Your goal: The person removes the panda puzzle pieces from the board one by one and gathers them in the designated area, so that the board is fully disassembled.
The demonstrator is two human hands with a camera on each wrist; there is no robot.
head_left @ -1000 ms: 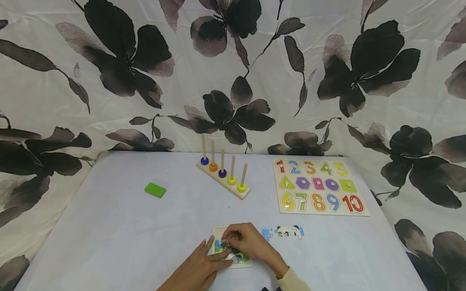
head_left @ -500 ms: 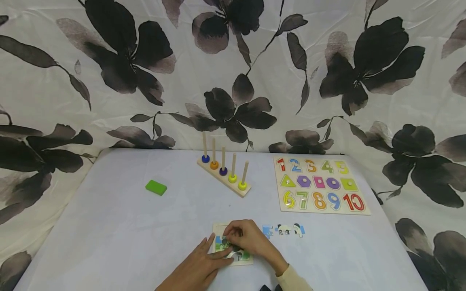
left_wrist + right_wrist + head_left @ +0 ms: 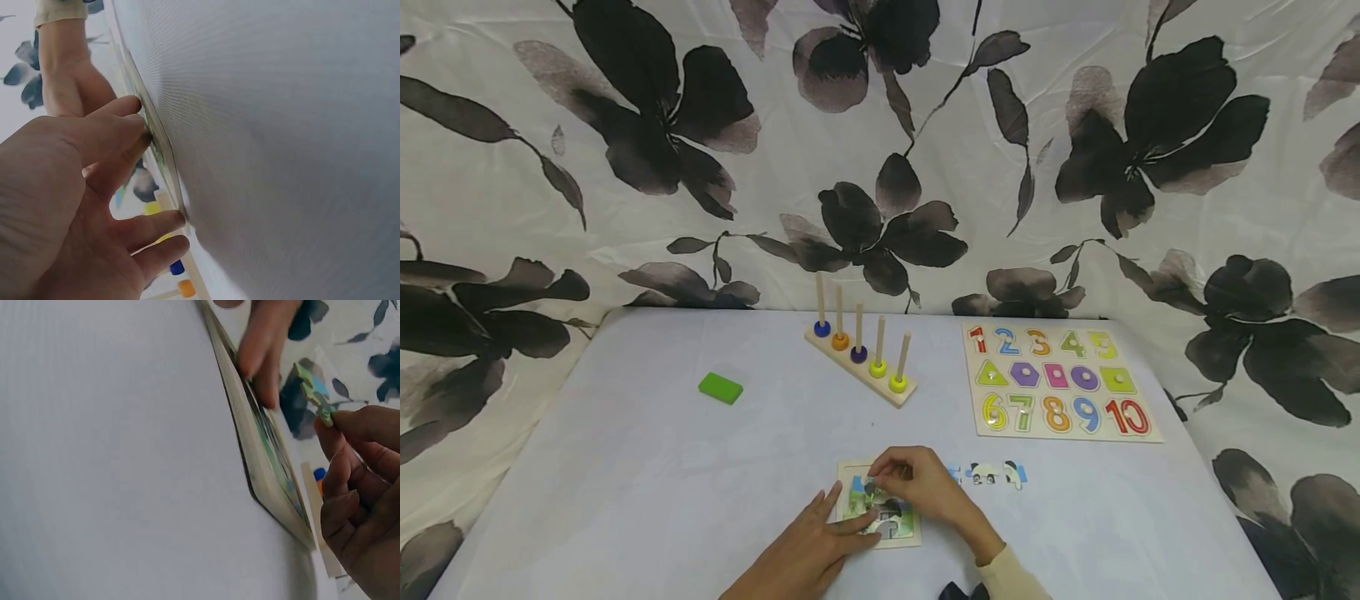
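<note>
Well, the likeliest trouble lies in the right hand (image 3: pixel 925 487), whose thumb and fingertips pinch one end of a small jigsaw piece (image 3: pixel 314 394) above the puzzle tray (image 3: pixel 244 437). With so little held, the piece could swivel or slip, or catch on the tray's raised rim if brought in low. The left hand (image 3: pixel 823 537) has its fingers spread over the tray's left and near parts; they seem to steady it, but could cover a slot or nudge pieces lying inside. Were they lifted, the tray might slide.

Just beyond the right hand, a blue piece (image 3: pixel 955 473) is partly hidden, with a panda-face piece (image 3: pixel 983 474) and a panda-ear piece (image 3: pixel 1015 475) farther right; a careless sweep that way could scatter them. Open tabletop (image 3: pixel 587 483) spreads left of the left hand and right of the right forearm. Ahead of both hands, a bare strip leads to the peg stand (image 3: pixel 900 400), well apart. The tabletop's near edge is out of view.
</note>
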